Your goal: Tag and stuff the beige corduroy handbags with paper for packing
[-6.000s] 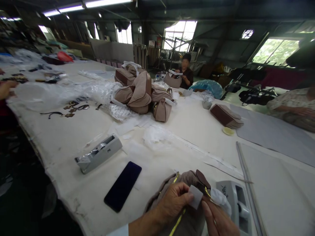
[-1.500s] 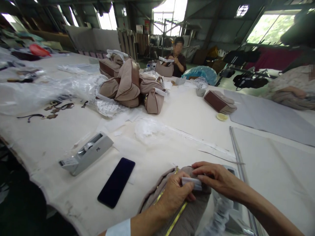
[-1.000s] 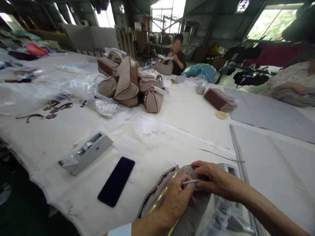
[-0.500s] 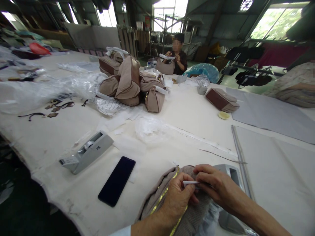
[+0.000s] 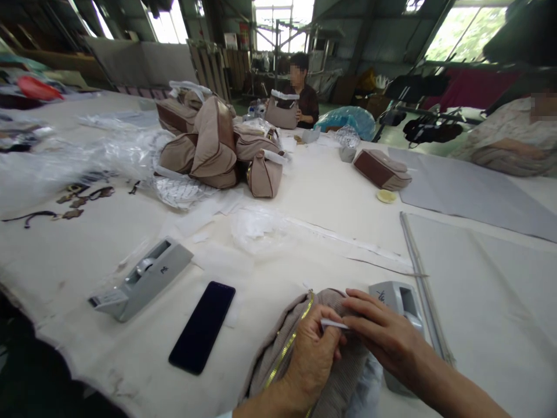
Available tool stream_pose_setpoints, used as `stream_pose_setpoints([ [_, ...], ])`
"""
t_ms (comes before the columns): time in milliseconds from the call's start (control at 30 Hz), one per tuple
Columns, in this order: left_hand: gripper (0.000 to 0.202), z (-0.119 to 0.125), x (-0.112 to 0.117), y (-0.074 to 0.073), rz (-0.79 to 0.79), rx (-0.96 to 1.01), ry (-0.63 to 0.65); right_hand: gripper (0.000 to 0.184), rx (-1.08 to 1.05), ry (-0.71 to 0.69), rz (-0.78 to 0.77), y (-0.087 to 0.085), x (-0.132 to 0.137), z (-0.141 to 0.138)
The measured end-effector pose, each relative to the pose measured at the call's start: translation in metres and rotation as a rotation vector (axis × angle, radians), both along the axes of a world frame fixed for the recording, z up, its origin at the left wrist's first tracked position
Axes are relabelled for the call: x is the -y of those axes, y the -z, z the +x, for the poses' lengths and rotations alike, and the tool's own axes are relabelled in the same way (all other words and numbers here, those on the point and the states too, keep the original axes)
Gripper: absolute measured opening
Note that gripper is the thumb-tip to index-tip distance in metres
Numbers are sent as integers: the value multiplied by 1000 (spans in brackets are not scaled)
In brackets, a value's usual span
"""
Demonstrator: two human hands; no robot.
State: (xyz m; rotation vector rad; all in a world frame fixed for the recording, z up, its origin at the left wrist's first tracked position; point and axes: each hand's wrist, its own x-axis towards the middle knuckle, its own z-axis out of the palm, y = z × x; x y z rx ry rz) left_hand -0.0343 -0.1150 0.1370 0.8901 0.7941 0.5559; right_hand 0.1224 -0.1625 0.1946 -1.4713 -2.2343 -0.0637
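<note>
A taupe ribbed fabric bag (image 5: 343, 374) with a gold-toothed zipper (image 5: 285, 353) lies at the near edge, directly beneath both hands. My left hand (image 5: 311, 351) is closed, with a narrow white strip (image 5: 333, 324), apparently paper, pinched between thumb and fingers. From the other side my right hand (image 5: 387, 331) reaches over the bag. Its fingers are together, the tips on the strip's right end; the thumb is mostly hidden. Clear plastic (image 5: 368, 383) shows under the bag's right side. Close behind my right hand stands a grey tape dispenser (image 5: 391, 293).
Left of the bag lie a black phone (image 5: 202, 328) and another tape dispenser (image 5: 161, 278). Farther back are a pile of taupe bags (image 5: 217, 145), a single bag (image 5: 383, 169) and a yellow disc (image 5: 386, 196). A co-worker (image 5: 307, 98) handles a bag across the table; another person (image 5: 513, 133) is at right.
The view has shifted slightly, showing more of the right-hand dispenser and the person at right. My right fingers look straighter over the strip; my left hand keeps its pinch.
</note>
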Motion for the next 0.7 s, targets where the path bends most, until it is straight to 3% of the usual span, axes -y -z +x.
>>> stream_pose_setpoints([
  [100,15,1,3,-1,-45,-6,13,33,155,-112,-29,1,6,6],
  [200,17,3,5,-8,-206,14,-11,35,305,-121,-59,4,14,11],
  [333,27,0,0,-17,-403,122,19,31,299,-135,12,6,20,13],
  [467,43,-6,-13,-13,-549,137,158,31,258,-174,62,3,16,16],
  [567,40,-8,-21,-4,-561,12,296,33,273,-180,94,4,13,18],
  [700,36,-5,-25,-1,-495,-40,347,31,273,-182,104,9,11,17],
])
